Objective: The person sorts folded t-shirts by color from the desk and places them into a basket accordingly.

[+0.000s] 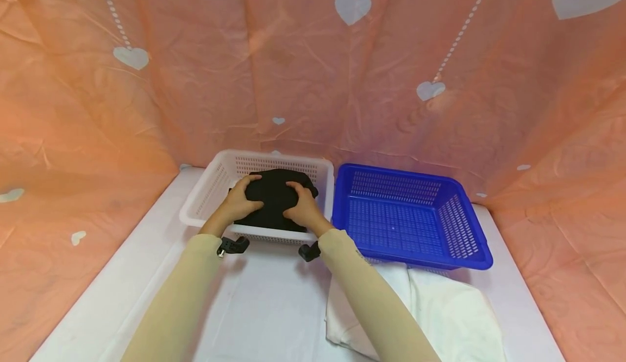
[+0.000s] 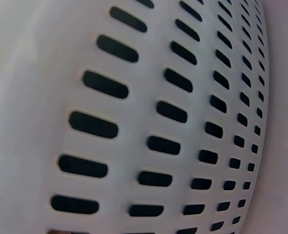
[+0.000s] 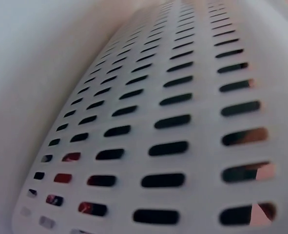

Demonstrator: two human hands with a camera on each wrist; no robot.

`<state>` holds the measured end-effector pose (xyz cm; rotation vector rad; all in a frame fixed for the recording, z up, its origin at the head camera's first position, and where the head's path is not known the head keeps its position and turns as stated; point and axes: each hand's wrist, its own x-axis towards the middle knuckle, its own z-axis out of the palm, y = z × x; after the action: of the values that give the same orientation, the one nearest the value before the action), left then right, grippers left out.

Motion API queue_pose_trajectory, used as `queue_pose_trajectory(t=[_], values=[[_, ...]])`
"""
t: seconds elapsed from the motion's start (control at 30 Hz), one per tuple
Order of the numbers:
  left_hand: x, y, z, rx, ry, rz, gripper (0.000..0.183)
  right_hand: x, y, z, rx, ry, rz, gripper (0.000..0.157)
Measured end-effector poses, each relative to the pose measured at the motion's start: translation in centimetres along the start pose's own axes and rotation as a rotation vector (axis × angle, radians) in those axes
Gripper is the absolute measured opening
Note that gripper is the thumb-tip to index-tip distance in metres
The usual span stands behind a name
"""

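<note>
A bundled black cloth [image 1: 274, 193] lies in the white basket [image 1: 199, 222]. My left hand [image 1: 237, 203] grips it from the left side, thumb and forefinger spread over the fabric. On the opposite side my right hand [image 1: 305, 208] grips it in the same way, with a bulge of the cloth showing past its fingers. The other fingers of both hands are partly hidden. Both wrist views show the slotted front wall of the basket [image 2: 144, 117], dark fabric behind its slots. Bits of red [image 3: 63, 178] appear through a few slots in the right wrist view.
Right of the white basket stands a blue basket [image 1: 462, 193], its slotted floor visible. A folded whitish cloth [image 1: 452, 313] lies on the white table [image 1: 264, 297] in front of it, partly behind my right sleeve. An orange curtain [image 1: 313, 79] with pale hearts surrounds the table.
</note>
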<state>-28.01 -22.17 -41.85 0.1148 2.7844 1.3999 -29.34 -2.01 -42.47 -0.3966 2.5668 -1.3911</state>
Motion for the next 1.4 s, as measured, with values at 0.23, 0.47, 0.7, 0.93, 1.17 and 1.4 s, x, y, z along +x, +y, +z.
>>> queue_pose_trajectory(t=[0.23, 0.47, 0.7, 0.93, 1.17, 1.4], values=[[0.1, 0.2, 0.2, -0.005, 0.022, -0.029, 0.075, -0.3, 0.0, 0.0, -0.057, 0.060, 0.031, 0.077], [-0.7, 0.9, -0.4, 0.044, 0.114, 0.029, 0.074, -2.2, -1.2, -0.8, -0.109, 0.077, -0.068, 0.073], [-2.6, 2.0, -0.9, 0.085, 0.218, 0.132, 0.070, -5.1, -1.3, -2.7, -0.032, 0.066, -0.230, 0.072], [-5.4, 3.0, -0.1, 0.121, 0.281, 0.246, 0.066, -8.9, 0.2, -5.0, 0.025, 0.110, -0.292, 0.065], [-8.2, 4.8, 1.9, -0.054, 0.205, 0.322, 0.056, -13.3, 2.3, -7.6, 0.011, 0.150, -0.356, 0.053], [-10.9, 6.2, 4.6, -0.105, 0.138, 0.388, 0.051, -18.6, 4.2, -9.8, -0.091, 0.194, -0.379, 0.048]])
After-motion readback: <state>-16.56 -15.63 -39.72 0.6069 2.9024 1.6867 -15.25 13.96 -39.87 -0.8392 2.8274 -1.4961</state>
